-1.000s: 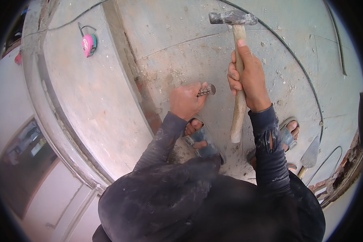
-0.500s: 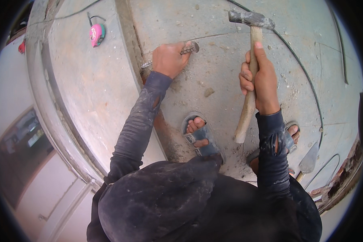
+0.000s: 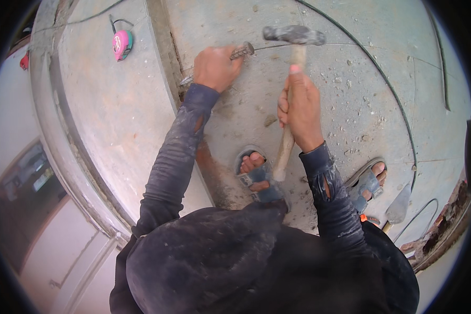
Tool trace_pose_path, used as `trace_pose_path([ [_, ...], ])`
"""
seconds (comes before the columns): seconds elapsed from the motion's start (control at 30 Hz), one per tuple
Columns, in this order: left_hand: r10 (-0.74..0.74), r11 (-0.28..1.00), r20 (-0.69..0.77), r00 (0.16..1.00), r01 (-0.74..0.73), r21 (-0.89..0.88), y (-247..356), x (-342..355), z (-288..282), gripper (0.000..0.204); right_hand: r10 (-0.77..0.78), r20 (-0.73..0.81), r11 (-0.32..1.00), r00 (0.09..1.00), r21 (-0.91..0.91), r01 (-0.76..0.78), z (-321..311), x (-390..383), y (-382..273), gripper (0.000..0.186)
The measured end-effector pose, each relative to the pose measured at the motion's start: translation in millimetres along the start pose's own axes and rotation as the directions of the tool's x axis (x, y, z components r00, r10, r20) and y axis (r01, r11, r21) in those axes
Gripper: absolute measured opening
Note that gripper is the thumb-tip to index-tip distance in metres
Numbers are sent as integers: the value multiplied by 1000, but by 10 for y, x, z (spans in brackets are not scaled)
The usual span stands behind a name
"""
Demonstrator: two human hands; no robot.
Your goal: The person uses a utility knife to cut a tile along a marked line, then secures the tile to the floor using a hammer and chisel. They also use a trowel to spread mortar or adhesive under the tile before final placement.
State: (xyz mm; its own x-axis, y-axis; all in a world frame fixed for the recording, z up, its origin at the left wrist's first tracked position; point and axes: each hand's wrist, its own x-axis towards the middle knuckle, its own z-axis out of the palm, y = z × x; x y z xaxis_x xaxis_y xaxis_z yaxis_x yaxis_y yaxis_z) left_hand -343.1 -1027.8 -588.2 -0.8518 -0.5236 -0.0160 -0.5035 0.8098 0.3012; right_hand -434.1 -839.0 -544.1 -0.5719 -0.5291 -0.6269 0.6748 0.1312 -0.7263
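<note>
My left hand (image 3: 214, 68) is wrapped round a ribbed steel bar chisel (image 3: 243, 51), whose blunt end juts out to the right. The chisel's other end points at the edge of the raised step (image 3: 168, 68), and its tip is mostly hidden by the hand. In my right hand (image 3: 302, 107) is a hammer, gripped midway along its wooden handle (image 3: 284, 154). The dark, dusty hammer head (image 3: 294, 35) is just right of the chisel's end, apart from it and slightly blurred.
A pink and green tape measure (image 3: 122, 44) lies on the raised slab (image 3: 115, 104) at left. Rubble bits (image 3: 270, 120) litter the floor. A black cable (image 3: 382, 73) curves along the right, near a trowel (image 3: 399, 205). My sandalled feet (image 3: 256, 170) are below the hands.
My right hand has swung the hammer leftward, bringing its head close to the chisel's end. The left hand keeps its grip and has shifted slightly left and up.
</note>
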Motion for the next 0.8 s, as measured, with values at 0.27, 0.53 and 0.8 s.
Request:
trace_pose_path([
  [0.27, -82, 997, 22, 996, 82, 7, -60, 7, -19, 26, -192, -59, 976, 980, 95, 197, -319, 197, -508, 44],
  [0.53, -89, 996, -12, 996, 89, -9, -85, 100, -10, 29, 148, 129, 975, 981, -186, -122, 38, 83, 52, 47],
  [0.8, -56, 998, -23, 998, 56, -1, -57, 48, -7, 27, -324, -250, 901, 912, 213, 379, -304, 390, -600, 45],
])
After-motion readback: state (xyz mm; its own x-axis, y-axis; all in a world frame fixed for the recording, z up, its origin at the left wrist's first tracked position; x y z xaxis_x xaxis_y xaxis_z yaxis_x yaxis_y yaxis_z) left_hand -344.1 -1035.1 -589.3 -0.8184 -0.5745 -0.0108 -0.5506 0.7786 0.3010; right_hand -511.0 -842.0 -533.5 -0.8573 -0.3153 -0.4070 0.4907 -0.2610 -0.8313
